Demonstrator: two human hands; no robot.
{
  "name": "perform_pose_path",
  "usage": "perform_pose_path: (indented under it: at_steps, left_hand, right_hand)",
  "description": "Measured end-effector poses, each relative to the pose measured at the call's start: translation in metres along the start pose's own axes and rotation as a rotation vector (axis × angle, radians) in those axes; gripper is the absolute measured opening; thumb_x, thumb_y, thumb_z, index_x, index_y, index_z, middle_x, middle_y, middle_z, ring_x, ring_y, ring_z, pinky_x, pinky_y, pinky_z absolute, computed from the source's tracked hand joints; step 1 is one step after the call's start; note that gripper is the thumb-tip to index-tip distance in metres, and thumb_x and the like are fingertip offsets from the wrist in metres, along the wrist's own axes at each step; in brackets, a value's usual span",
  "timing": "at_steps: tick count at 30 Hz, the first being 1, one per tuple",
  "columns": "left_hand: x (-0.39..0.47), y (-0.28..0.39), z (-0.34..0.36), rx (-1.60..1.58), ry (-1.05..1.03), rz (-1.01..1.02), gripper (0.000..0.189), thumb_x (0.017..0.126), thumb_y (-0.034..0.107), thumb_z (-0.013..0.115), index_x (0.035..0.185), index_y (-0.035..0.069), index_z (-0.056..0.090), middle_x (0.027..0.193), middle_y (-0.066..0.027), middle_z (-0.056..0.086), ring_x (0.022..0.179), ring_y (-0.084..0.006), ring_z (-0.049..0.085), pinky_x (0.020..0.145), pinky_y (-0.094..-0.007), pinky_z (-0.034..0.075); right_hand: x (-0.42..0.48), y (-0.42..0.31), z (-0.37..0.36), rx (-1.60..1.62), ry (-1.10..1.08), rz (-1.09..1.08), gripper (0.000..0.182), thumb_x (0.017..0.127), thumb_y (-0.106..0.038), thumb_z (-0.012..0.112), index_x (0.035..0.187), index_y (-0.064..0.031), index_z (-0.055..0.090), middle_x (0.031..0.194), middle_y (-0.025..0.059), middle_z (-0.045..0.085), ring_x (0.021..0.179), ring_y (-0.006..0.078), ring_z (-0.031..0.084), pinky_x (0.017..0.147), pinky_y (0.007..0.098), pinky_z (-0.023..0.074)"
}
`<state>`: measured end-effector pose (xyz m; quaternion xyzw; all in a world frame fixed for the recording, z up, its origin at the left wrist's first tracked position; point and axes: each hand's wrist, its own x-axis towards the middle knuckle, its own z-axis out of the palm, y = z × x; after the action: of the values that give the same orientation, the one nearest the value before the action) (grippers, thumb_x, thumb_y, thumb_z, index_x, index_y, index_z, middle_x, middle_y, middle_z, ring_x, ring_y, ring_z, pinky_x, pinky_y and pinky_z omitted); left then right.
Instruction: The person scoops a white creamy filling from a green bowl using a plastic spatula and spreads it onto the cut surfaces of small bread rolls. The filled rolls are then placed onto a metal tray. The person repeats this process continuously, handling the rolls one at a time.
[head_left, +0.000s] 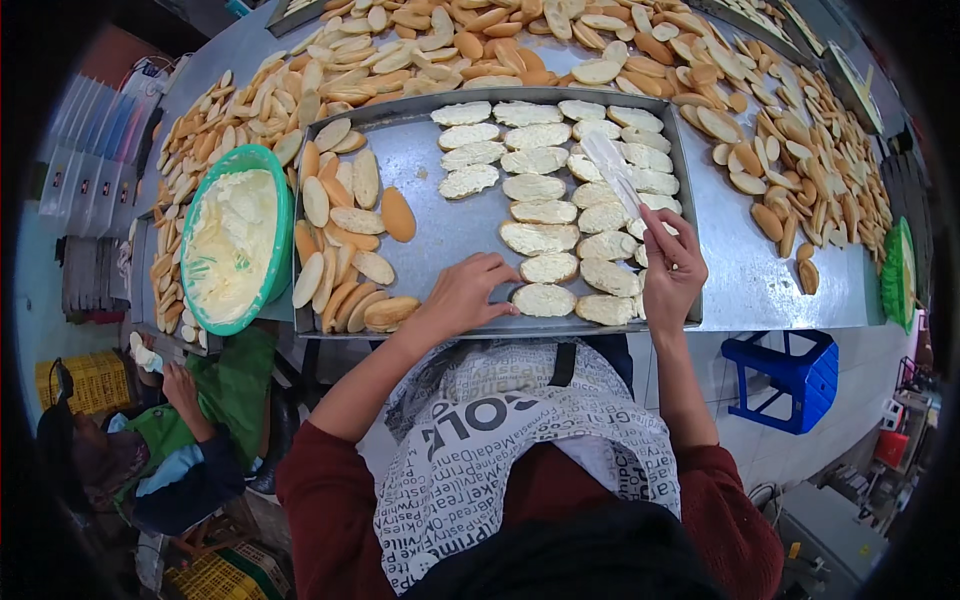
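Note:
A metal baking tray (450, 225) lies before me. On its right side, bread slices coated with pale cream (538, 237) stand in columns. Plain bread slices (341, 225) are heaped at the tray's left. My left hand (469, 296) rests low in the tray, its fingertips beside the lower coated slices; I see nothing held in it. My right hand (671, 274) grips a cream-smeared spatula (611, 169), whose blade slants up and left over the coated slices at the right. A green plastic basin of cream (232, 247) stands left of the tray.
Many loose bread slices (420, 52) cover the metal table (750, 300) behind and beside the tray. Another tray (139, 262) is at the left, near a seated co-worker (172, 450). A blue plastic stool (795, 382) stands right, below a green-rimmed container (898, 277) at the table's end.

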<state>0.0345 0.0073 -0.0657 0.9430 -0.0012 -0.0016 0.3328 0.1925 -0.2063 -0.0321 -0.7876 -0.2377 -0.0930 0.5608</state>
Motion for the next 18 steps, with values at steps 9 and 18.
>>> perform_pose_path:
  at_steps: [9, 18]
  left_hand:
    - [-0.003, 0.001, -0.008, 0.041, -0.075, 0.072, 0.035, 0.068, 0.027, 0.079, 0.094, 0.010, 0.065, 0.091, -0.0053, 0.059, 0.089, -0.0250, 0.059, 0.072, -0.0370, 0.049]
    - [0.023, -0.002, -0.014, 0.127, 0.180, 0.115, 0.039, 0.065, 0.027, 0.080, 0.095, 0.010, 0.063, 0.095, -0.0062, 0.054, 0.086, -0.0261, 0.056, 0.071, -0.0370, 0.048]
  right_hand:
    - [-0.001, 0.004, -0.002, 0.016, 0.000, 0.015, 0.035, 0.083, 0.004, 0.064, 0.110, -0.0163, 0.071, 0.096, 0.0004, 0.063, 0.065, 0.0069, 0.045, 0.059, 0.0211, 0.0400]
    - [0.000, 0.003, -0.001, 0.001, -0.007, 0.034, 0.034, 0.083, 0.004, 0.065, 0.110, -0.0164, 0.072, 0.096, 0.0005, 0.063, 0.066, 0.0071, 0.048, 0.060, 0.0208, 0.0409]
